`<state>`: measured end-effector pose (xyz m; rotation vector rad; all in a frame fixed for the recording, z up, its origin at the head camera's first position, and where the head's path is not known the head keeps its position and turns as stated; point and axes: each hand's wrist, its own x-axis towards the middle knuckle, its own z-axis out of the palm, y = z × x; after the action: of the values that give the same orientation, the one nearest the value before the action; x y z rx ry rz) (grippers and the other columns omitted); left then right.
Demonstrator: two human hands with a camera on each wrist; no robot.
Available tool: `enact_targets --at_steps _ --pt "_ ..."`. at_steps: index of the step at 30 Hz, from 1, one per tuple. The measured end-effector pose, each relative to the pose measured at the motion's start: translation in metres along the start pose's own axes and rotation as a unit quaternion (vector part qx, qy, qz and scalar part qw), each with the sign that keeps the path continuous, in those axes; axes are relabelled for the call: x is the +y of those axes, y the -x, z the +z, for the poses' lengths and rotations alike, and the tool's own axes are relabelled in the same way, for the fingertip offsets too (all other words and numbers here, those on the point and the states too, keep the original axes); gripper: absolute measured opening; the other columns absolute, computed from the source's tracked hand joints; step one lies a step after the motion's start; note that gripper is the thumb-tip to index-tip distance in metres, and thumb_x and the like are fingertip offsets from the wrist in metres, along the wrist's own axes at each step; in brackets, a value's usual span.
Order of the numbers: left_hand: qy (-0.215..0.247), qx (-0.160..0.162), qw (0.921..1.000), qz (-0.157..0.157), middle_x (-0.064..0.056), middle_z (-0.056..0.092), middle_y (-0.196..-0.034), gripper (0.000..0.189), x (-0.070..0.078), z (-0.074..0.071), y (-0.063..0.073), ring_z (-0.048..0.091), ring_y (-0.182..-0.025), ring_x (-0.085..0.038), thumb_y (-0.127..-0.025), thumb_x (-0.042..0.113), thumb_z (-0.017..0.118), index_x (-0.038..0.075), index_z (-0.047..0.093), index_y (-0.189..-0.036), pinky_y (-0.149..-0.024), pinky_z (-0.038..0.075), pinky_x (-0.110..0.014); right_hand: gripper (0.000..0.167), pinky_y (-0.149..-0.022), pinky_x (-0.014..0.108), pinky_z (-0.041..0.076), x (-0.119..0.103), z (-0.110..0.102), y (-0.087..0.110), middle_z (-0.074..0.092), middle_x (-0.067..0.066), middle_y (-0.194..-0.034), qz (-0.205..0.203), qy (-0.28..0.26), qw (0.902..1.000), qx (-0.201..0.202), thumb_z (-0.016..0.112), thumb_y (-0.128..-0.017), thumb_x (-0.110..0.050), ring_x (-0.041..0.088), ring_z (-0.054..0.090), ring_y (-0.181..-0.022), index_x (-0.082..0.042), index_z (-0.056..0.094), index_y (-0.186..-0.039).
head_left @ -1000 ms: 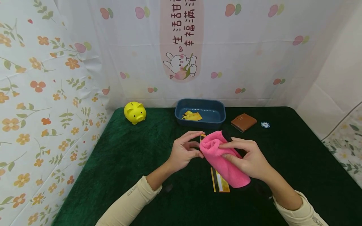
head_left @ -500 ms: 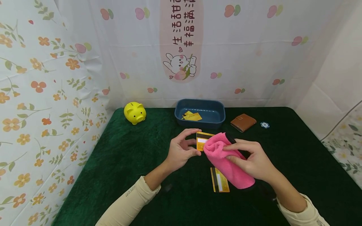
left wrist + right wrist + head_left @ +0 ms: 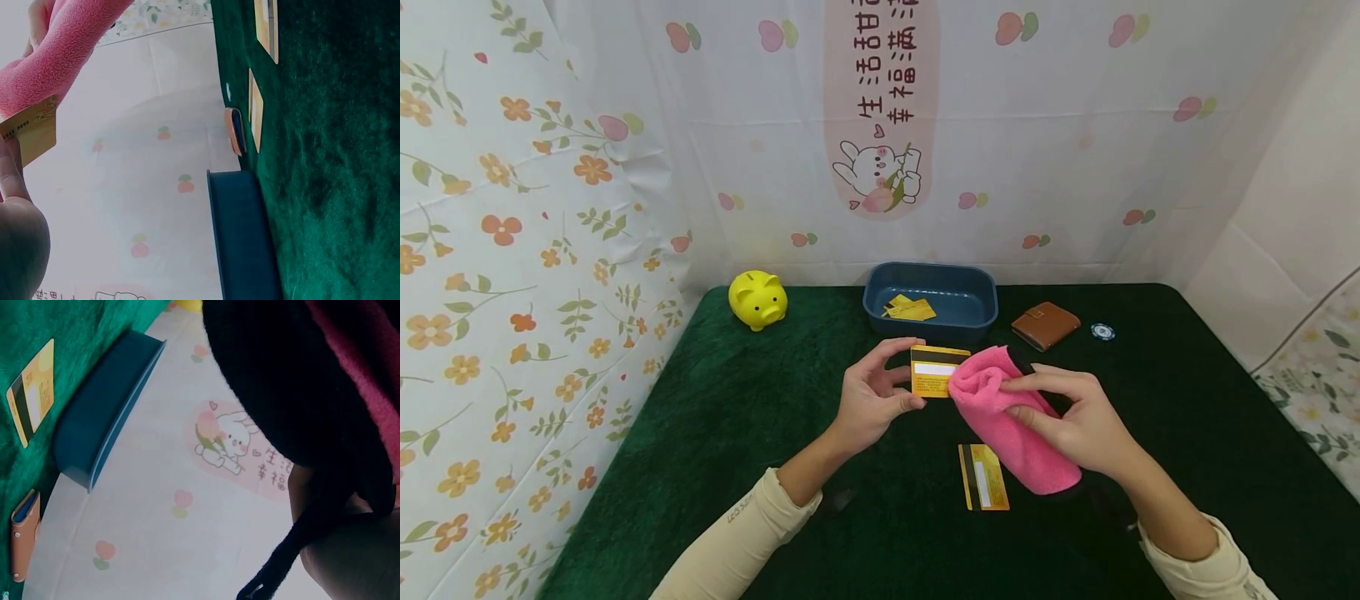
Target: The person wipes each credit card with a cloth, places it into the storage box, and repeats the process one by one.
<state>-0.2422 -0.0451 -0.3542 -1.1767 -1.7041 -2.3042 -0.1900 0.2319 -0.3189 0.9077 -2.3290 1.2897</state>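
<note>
My left hand [image 3: 872,387] pinches a gold bank card [image 3: 934,369] between fingers and thumb, its dark stripe and white strip facing me in the head view. The card's right end meets a fuzzy pink cloth [image 3: 1011,433] with a black edge, and raised digits show on its other side in the left wrist view. My right hand [image 3: 1075,421] grips the cloth, which is bunched at the top and hangs down to the right. In the right wrist view a black cord [image 3: 269,565] dangles from it. Another gold card [image 3: 983,477] lies below on the green tabletop.
A blue bin [image 3: 958,304] holding several gold cards [image 3: 912,309] stands at the back. A yellow piggy bank [image 3: 757,300] is left of it. To the right are a brown wallet [image 3: 1045,325] and a poker chip [image 3: 1102,332]. The left wrist view shows two table cards [image 3: 257,115].
The card has slid left out from behind the pink cloth, and far more of it shows. My left hand has shifted slightly left, my right hand and the cloth slightly right.
</note>
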Motion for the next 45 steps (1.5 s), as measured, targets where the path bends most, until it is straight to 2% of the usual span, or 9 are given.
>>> enact_targets --at_steps 7,17,24,26,31,34,38,41,45 --pt "-0.012 0.002 0.9999 -0.005 -0.027 0.045 -0.136 0.066 0.002 -0.002 0.001 0.061 -0.113 -0.043 -0.086 0.019 0.078 -0.01 0.045 -0.136 -0.083 0.059 -0.036 0.039 -0.075 0.018 0.053 0.004 0.001 -0.002 0.072 0.0 -0.108 0.009 0.001 0.9998 0.017 0.075 -0.076 0.016 0.007 0.061 -0.099 -0.007 0.075 -0.108" --pt "-0.003 0.006 1.0 -0.005 -0.025 0.045 -0.137 0.064 0.0 -0.006 0.0 0.064 -0.113 -0.032 -0.087 0.014 0.077 -0.01 0.044 -0.137 -0.083 0.059 -0.034 0.035 -0.066 0.022 0.056 0.013 0.0 -0.01 0.069 -0.002 -0.108 0.047 -0.008 0.9983 0.035 0.073 -0.08 0.014 0.009 0.061 -0.089 -0.004 0.073 -0.11" --pt "0.01 -0.003 0.9999 0.002 -0.036 0.039 -0.136 0.068 -0.001 -0.008 0.0 0.065 -0.111 -0.028 -0.086 0.016 0.078 -0.011 0.042 -0.137 -0.085 0.059 -0.035 0.031 -0.063 0.023 0.057 0.017 0.0 -0.014 0.067 -0.006 -0.105 0.082 -0.003 0.9953 0.051 0.072 -0.084 0.01 0.011 0.061 -0.082 -0.003 0.072 -0.112" --pt "0.011 -0.004 0.9999 0.002 -0.034 0.04 -0.136 0.068 -0.001 -0.008 -0.001 0.065 -0.111 -0.026 -0.085 0.016 0.078 -0.011 0.042 -0.137 -0.084 0.059 -0.035 0.03 -0.063 0.023 0.057 0.018 0.001 -0.015 0.067 -0.007 -0.104 0.088 -0.001 0.9947 0.054 0.072 -0.085 0.009 0.011 0.061 -0.081 -0.002 0.071 -0.113" --pt "0.013 -0.004 0.9999 0.002 -0.032 0.042 -0.136 0.06 -0.002 -0.01 -0.001 0.066 -0.11 -0.025 -0.086 -0.003 0.074 -0.012 0.042 -0.136 -0.083 0.059 -0.035 0.029 -0.063 0.024 0.057 0.019 0.002 -0.018 0.069 -0.004 -0.105 0.115 0.006 0.9904 0.076 0.071 -0.088 0.004 0.011 0.063 -0.08 -0.002 0.071 -0.116" --pt "0.008 0.005 1.0 -0.001 -0.036 0.041 -0.136 0.062 -0.005 -0.011 -0.003 0.067 -0.107 -0.022 -0.085 0.002 0.076 -0.013 0.042 -0.135 -0.081 0.059 -0.032 0.029 -0.061 0.024 0.057 0.019 0.001 -0.018 0.069 -0.001 -0.103 0.138 0.011 0.9858 0.095 0.071 -0.089 0.0 0.012 0.065 -0.074 -0.003 0.07 -0.119" --pt "-0.008 0.027 0.9996 -0.005 -0.033 0.044 -0.137 0.071 -0.014 -0.016 -0.005 0.066 -0.103 -0.019 -0.081 0.016 0.082 -0.012 0.044 -0.135 -0.078 0.059 -0.028 0.031 -0.06 0.023 0.057 0.02 -0.001 -0.019 0.066 -0.011 -0.101 0.16 0.012 0.979 0.126 0.071 -0.091 -0.004 0.01 0.066 -0.069 -0.003 0.069 -0.122" --pt "-0.034 0.044 0.9984 -0.011 -0.032 0.046 -0.136 0.065 -0.021 -0.021 -0.007 0.066 -0.103 -0.019 -0.08 0.003 0.081 -0.01 0.047 -0.133 -0.079 0.059 -0.029 0.032 -0.062 0.021 0.056 0.02 -0.001 -0.017 0.063 -0.017 -0.101 0.169 0.002 0.9746 0.147 0.071 -0.091 -0.004 0.008 0.065 -0.07 -0.002 0.067 -0.123" --pt "-0.068 0.074 0.9945 -0.028 -0.032 0.046 -0.135 0.061 -0.031 -0.028 -0.012 0.066 -0.103 -0.018 -0.077 -0.015 0.075 -0.01 0.048 -0.132 -0.081 0.059 -0.032 0.034 -0.063 0.02 0.056 0.021 0.0 -0.016 0.062 -0.016 -0.102 0.179 -0.015 0.9709 0.159 0.07 -0.092 -0.005 0.008 0.064 -0.073 0.0 0.066 -0.125"
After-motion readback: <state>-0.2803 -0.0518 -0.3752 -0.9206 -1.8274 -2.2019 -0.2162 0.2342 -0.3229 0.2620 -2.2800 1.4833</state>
